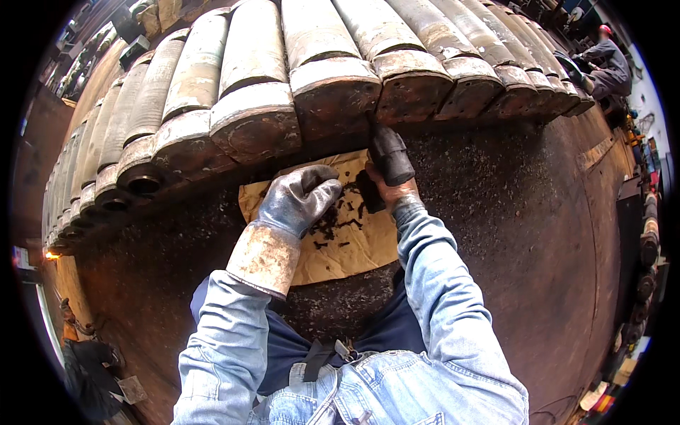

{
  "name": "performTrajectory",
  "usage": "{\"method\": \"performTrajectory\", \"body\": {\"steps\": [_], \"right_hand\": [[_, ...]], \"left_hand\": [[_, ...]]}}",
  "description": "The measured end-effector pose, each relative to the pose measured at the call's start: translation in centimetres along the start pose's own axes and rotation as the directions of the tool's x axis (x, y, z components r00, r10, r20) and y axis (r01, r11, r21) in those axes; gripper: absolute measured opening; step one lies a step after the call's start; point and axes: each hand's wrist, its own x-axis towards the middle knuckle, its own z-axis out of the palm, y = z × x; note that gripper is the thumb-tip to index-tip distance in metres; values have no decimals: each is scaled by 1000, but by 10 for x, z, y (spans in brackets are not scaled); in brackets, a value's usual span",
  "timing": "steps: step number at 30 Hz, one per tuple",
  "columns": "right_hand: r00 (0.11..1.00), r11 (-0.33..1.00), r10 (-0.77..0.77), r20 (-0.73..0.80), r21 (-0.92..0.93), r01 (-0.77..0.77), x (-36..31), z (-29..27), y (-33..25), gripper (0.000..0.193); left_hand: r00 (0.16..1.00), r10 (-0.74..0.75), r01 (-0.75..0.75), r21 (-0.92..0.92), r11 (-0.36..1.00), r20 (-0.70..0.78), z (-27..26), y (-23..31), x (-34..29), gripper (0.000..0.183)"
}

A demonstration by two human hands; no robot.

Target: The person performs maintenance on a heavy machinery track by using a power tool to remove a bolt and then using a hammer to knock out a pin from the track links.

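My right hand (398, 191) is bare and wraps round the handle of a black pistol-grip power tool (392, 156). Its narrow front end points away from me, at the lower edge of a rusty end block (336, 95); whether it touches the block I cannot tell. To the left, my left hand (301, 197) wears a dark, shiny work glove with a stained pale cuff. Its fingers are curled in, and anything inside them is hidden. Beneath both hands lies a sheet of brown paper (347, 262), with small dark pieces (326, 230) scattered over it, too small to name.
A long row of thick metal cylinders (255, 49) with rusty end blocks curves across the far side. I sit low over a dark, gritty metal surface (510, 212). A person in a red helmet (605, 64) works at far right. A small flame (52, 255) glows at far left.
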Motion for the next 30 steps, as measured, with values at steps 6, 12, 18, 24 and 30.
{"method": "performTrajectory", "body": {"steps": [6, 12, 18, 24, 30], "right_hand": [[992, 947, 122, -14, 301, -112, -2, 16, 0, 49], [997, 979, 68, -24, 196, -62, 1, 19, 7, 52], [998, 989, 53, -46, -136, -59, -5, 11, -18, 62], [971, 968, 234, 55, -106, -227, 5, -5, -9, 59], [984, 987, -91, -153, -147, 68, -3, 10, -12, 35]], "left_hand": [[999, -44, 44, -73, 996, 1, 2, -4, 0, 26], [1000, -14, 16, -167, 986, 12, 6, -3, 2, 24], [1000, -18, 19, -109, 994, 5, -2, -1, -5, 26], [993, -111, 116, -201, 973, 35, -1, -7, 1, 24], [994, -109, 108, -197, 975, 3, -5, -16, 10, 21]]}}
